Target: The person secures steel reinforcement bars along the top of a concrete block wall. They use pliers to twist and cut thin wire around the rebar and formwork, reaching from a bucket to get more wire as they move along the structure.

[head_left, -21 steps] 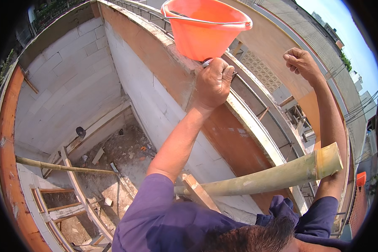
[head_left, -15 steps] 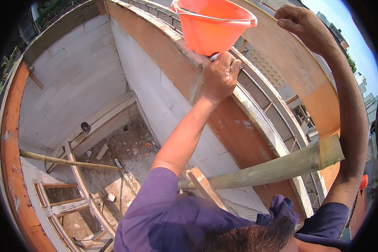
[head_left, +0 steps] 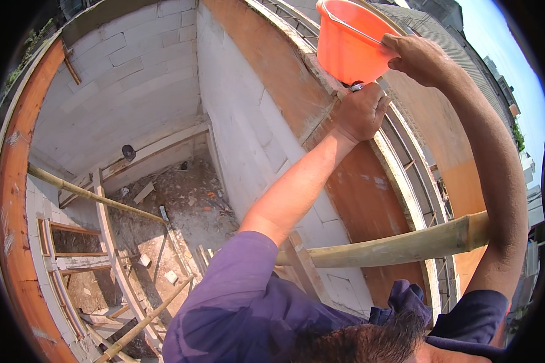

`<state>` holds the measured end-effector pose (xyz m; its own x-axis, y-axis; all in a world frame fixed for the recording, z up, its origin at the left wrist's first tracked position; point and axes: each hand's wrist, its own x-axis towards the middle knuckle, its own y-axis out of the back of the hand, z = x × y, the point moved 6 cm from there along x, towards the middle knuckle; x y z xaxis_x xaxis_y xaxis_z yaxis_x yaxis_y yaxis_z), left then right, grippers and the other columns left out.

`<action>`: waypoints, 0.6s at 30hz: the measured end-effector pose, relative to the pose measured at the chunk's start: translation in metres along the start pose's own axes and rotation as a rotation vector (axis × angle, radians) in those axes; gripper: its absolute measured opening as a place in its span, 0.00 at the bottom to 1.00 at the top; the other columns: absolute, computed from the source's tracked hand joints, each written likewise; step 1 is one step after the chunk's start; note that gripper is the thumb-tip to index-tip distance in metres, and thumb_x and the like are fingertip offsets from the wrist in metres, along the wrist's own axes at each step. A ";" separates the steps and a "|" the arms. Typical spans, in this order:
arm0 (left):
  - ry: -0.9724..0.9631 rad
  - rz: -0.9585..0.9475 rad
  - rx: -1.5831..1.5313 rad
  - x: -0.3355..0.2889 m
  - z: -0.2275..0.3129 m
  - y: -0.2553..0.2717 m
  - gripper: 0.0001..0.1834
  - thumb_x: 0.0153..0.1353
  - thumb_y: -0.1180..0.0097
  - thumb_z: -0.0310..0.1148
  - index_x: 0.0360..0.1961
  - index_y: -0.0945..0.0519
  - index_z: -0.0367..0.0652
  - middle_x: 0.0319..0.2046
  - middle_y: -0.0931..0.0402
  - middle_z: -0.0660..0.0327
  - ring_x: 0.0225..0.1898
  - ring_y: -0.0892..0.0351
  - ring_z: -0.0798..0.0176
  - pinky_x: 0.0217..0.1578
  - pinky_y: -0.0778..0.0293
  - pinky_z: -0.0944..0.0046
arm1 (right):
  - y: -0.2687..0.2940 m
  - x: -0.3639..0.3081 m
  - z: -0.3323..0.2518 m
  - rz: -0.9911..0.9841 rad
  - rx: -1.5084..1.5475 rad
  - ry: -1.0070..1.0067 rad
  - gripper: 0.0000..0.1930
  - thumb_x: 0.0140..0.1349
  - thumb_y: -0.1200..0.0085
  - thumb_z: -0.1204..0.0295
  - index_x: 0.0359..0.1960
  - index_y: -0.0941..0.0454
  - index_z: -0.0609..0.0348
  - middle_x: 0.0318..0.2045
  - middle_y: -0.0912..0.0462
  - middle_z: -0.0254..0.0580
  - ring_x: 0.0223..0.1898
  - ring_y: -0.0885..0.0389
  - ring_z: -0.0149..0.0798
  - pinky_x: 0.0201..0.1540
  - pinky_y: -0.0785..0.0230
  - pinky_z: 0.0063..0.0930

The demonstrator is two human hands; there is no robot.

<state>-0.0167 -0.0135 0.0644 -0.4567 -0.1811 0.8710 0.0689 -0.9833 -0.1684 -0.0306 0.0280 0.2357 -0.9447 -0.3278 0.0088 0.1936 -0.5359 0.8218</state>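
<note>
Fingers [head_left: 393, 63] of the right hand [head_left: 425, 60] bend at the edge of the bucket [head_left: 354, 51], near one end of its wire [head_left: 347, 26]. I cannot tell if they grip it or just touch it. The left hand [head_left: 360, 113] makes a tight fist, and I think it holds a tool [head_left: 357, 87], since a shiny bit sticks out by the bucket's bottom. The rest is hidden from me.

The bucket seems to stand on the thin top of the wall [head_left: 398, 190]. That is my big worry. If the right hand tugs on one side only, the bucket could tip and spill. If the left fist bumps its bottom, it could slide off and drop to the floor [head_left: 191, 187], far down. I can't see what is inside, so I don't know how heavy it is.

The thick pole [head_left: 393, 247] looks very close to the right arm [head_left: 490, 151]. If the arm swings back, it could knock the pole, and that jolt could shake the bucket loose.
</note>
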 end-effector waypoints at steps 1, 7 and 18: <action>-0.002 -0.001 0.006 0.001 0.000 0.001 0.07 0.66 0.40 0.29 0.33 0.27 0.42 0.24 0.23 0.54 0.27 0.20 0.46 0.28 0.27 0.52 | 0.001 0.001 0.002 -0.046 -0.046 -0.046 0.15 0.65 0.39 0.67 0.50 0.27 0.57 0.44 0.16 0.46 0.49 0.17 0.51 0.49 0.24 0.49; -0.033 -0.016 -0.020 0.001 0.002 0.000 0.08 0.63 0.38 0.30 0.32 0.27 0.43 0.27 0.24 0.54 0.29 0.21 0.45 0.29 0.25 0.50 | -0.019 -0.009 0.035 0.246 -0.063 0.051 0.10 0.70 0.45 0.66 0.45 0.30 0.57 0.41 0.15 0.45 0.46 0.15 0.52 0.43 0.22 0.46; -0.076 -0.015 -0.079 0.001 -0.017 -0.007 0.14 0.72 0.42 0.35 0.30 0.26 0.41 0.20 0.26 0.58 0.20 0.25 0.57 0.23 0.30 0.59 | -0.040 -0.129 0.126 0.214 0.650 -0.198 0.30 0.76 0.52 0.53 0.72 0.34 0.58 0.73 0.34 0.51 0.75 0.40 0.44 0.77 0.49 0.38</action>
<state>-0.0324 -0.0063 0.0584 -0.3887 -0.1702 0.9055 -0.0087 -0.9821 -0.1883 0.0504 0.1900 0.2732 -0.9459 -0.1934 0.2606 0.2415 0.1168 0.9633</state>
